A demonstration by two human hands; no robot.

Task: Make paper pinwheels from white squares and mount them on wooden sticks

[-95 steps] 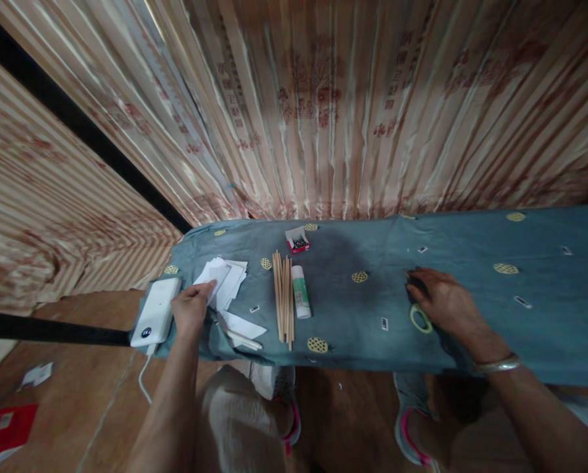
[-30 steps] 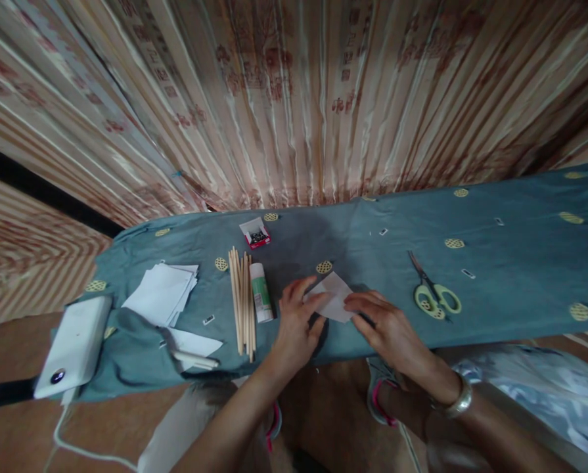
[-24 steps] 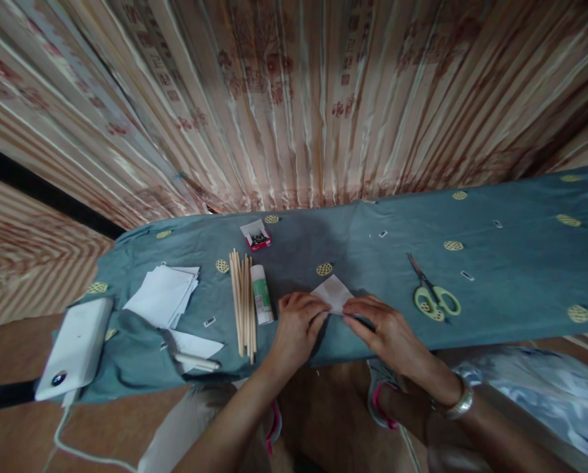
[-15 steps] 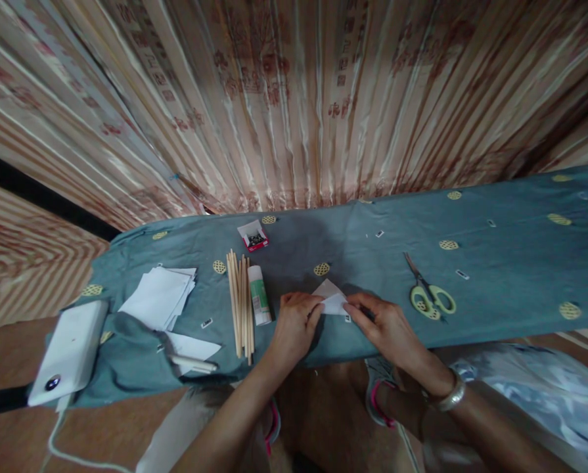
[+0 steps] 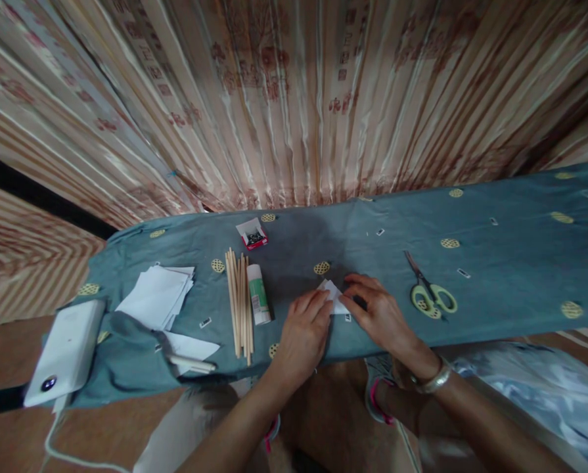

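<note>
A small folded white paper [image 5: 334,299] lies near the front edge of the cloth-covered table, between my hands. My left hand [image 5: 307,328] presses on its left part, fingers together and covering some of it. The thumb and index finger of my right hand [image 5: 378,312] pinch the paper's right side. A silver bracelet is on my right wrist. Left of my left hand are a glue stick [image 5: 259,295] and a bundle of wooden sticks [image 5: 240,305]. Scissors with green handles [image 5: 428,289] lie to the right of my right hand.
A small open red box [image 5: 254,236] with dark bits inside stands behind the glue stick. Farther left are stacked white papers [image 5: 156,297], another paper with a pale pen-like object [image 5: 192,362], and a white power bank [image 5: 66,351] with a cable. A curtain hangs behind.
My left hand has moved forward and right onto the paper, covering its left part. The paper's outline has changed with the fold. My right hand remains at its right side.
</note>
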